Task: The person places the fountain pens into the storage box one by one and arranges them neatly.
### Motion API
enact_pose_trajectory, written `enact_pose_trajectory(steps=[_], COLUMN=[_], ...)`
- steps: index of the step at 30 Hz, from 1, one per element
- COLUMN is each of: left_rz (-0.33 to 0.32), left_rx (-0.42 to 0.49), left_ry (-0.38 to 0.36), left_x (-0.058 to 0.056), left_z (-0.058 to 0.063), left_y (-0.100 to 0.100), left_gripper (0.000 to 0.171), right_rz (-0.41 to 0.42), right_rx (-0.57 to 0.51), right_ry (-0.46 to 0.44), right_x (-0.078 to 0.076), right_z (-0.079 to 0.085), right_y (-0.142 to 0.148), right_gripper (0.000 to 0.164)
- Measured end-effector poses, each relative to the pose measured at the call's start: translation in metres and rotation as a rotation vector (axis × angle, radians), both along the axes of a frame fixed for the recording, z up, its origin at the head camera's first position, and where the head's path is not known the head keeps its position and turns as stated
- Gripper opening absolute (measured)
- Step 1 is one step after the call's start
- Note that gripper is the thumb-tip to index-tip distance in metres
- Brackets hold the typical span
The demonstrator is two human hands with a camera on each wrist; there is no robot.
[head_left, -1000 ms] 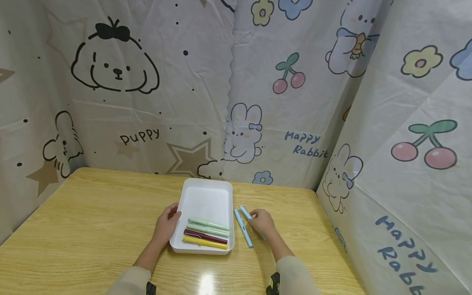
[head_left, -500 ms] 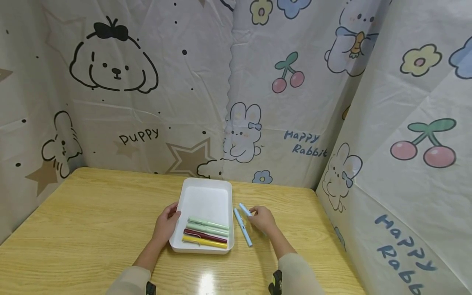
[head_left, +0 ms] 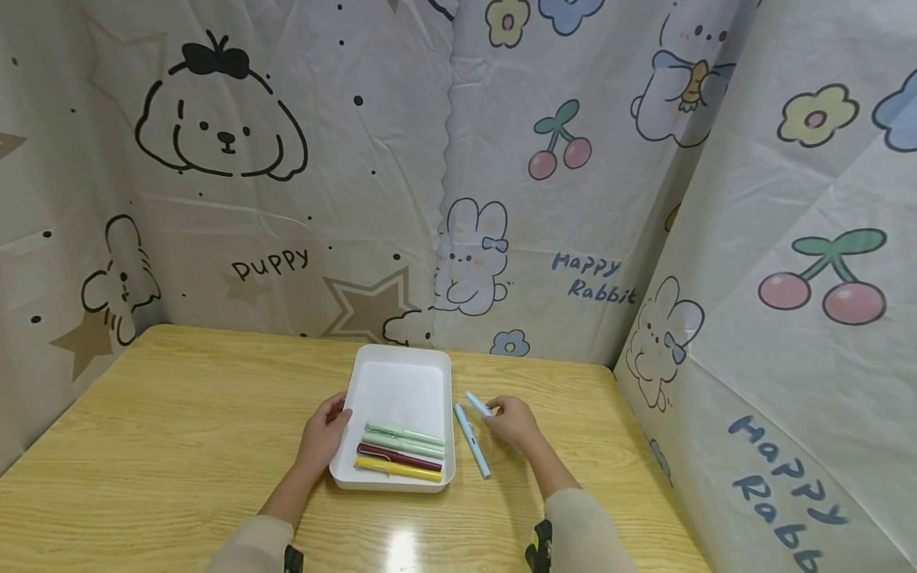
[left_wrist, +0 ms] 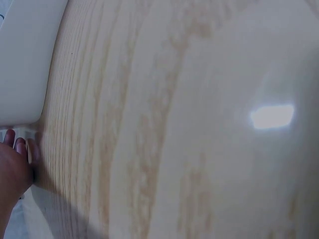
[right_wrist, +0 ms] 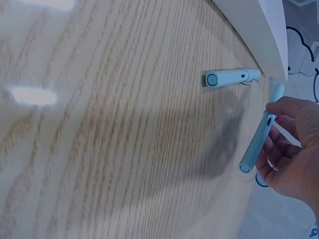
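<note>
My left hand [head_left: 322, 438] holds the left side of a white tray [head_left: 401, 383], its thumb at the rim. Only part of that hand [left_wrist: 14, 167] shows near the tray's corner in the left wrist view. To the tray's right, my right hand [head_left: 514, 423] pinches a light blue pen [right_wrist: 258, 137] between thumb and fingers, raised off the table. A second light blue pen [head_left: 471, 442] lies on the table between the tray and that hand. Inside the tray's near half lie two light green pens [head_left: 404, 434], a dark red pen [head_left: 399, 458] and a yellow pen [head_left: 397, 470], side by side.
The wooden table [head_left: 215, 414] stretches out on both sides of the tray. A printed cloth curtain [head_left: 358, 175] rises behind the table's back edge and along its sides. Light glares off the tabletop near the front.
My right hand has lifted the light blue pen slightly and shifted a little to the right with it. The left hand, tray and other pens have stayed in place.
</note>
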State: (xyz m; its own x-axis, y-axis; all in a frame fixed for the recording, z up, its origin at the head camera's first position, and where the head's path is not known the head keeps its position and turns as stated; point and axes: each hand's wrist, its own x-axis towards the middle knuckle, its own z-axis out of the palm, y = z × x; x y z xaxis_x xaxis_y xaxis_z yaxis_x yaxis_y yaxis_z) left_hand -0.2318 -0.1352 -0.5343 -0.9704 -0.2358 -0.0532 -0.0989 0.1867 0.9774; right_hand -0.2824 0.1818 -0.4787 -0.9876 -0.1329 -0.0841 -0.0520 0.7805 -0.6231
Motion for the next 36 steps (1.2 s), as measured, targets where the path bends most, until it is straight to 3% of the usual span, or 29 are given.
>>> enact_pose_trajectory(steps=[16,36], left_rz=[-0.003,-0.012], left_rx=[-0.009,-0.013], left_ry=[0.003,-0.007], left_x=[0.001,0.0], left_z=[0.003,0.0], left_y=[0.001,0.0], left_gripper=[0.042,0.042], right_rz=[0.03,0.081], right_rx=[0.001,0.041], right_ry=[-0.008,0.055], right_x=[-0.001,-0.007], right_z=[0.007,0.02], right_y=[0.002,-0.007], right_gripper=[0.028,0.026])
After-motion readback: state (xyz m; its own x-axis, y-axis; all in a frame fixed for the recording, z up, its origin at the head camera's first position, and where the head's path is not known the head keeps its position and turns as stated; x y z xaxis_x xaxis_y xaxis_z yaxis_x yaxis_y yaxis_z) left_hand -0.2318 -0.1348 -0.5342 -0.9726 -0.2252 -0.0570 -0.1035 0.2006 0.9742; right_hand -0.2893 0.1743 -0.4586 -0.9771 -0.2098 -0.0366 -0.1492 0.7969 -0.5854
